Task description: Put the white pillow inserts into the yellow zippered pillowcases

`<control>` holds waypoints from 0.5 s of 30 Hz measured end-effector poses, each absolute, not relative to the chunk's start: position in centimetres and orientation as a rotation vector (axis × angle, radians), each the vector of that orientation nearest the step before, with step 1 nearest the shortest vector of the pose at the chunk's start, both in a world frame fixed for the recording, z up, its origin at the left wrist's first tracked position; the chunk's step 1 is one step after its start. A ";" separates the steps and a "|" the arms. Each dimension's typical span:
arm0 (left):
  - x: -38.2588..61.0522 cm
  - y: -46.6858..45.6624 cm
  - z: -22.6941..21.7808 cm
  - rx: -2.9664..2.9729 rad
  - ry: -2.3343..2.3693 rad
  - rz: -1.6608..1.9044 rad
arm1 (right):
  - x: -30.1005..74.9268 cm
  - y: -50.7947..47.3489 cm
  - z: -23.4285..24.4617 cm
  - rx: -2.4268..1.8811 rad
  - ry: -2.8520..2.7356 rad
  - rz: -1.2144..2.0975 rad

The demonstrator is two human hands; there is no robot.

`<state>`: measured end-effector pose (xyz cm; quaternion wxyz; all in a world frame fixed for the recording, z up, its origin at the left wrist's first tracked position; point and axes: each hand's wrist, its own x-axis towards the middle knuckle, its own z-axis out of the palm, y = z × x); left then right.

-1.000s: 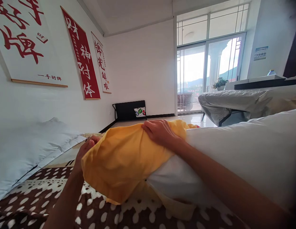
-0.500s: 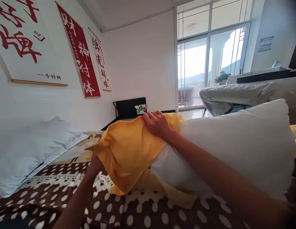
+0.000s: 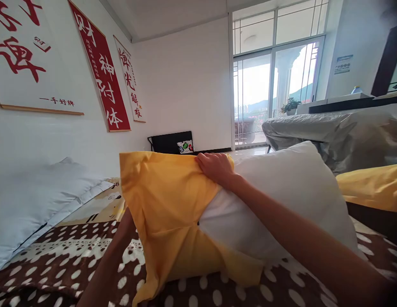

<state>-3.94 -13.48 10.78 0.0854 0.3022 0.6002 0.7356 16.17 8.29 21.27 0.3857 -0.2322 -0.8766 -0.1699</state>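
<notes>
A white pillow (image 3: 291, 200) lies across a brown dotted blanket (image 3: 57, 264), its left end inside a yellow pillowcase (image 3: 163, 200). My right hand (image 3: 215, 167) is closed on the top edge of the pillowcase, fingers curled over the fabric. My left forearm (image 3: 113, 256) reaches under the pillowcase's left side; the left hand itself is hidden behind the yellow cloth.
A pale grey pillow (image 3: 35, 200) rests at the left against the wall. More yellow fabric (image 3: 374, 185) lies at the right. Beyond stand a plastic-covered table (image 3: 329, 128), a black folded item (image 3: 171, 143) by the far wall, and glass balcony doors (image 3: 275, 89).
The pillowcase has been pulled further over the pillow and now stands taller. My left hand, visible at its edge a second ago, has slipped behind the cloth. The pillow's right end came into view.
</notes>
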 end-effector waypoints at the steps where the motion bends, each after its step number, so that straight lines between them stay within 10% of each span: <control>1: -3.9 -13.9 10.2 0.899 1.823 2.164 | 15.9 7.9 21.4 -0.521 -2.260 -0.378; 15: 0.8 -11.5 10.3 1.024 2.017 2.464 | 11.8 -1.2 21.9 -0.209 -2.423 -0.053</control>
